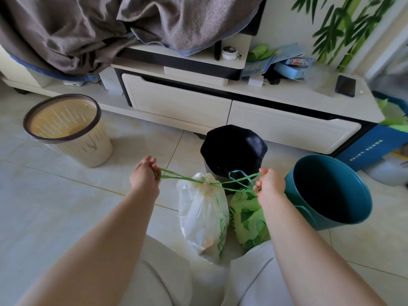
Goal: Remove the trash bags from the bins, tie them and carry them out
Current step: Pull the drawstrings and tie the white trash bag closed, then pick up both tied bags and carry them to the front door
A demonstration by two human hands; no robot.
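White trash bag (202, 215), neck cinched, stands on the floor; left hand (144, 173) and right hand (270, 184) fingers pinch its green drawstring (183, 176), stretched taut

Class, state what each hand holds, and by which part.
Left hand and right hand each pinch a loop of the green drawstring on the white trash bag.

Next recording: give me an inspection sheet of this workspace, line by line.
Surface: pale tiled floor.
Job's things: white bag, its drawstring pulled taut; green bag beside it; cream bin, black bin, teal bin nearby.
Clutter: phone and boxes on the low cabinet; grey blanket draped above.
Grippers: left hand and right hand each grip the drawstring.
Cables: nothing seen.
Surroundings: bamboo-print wall.
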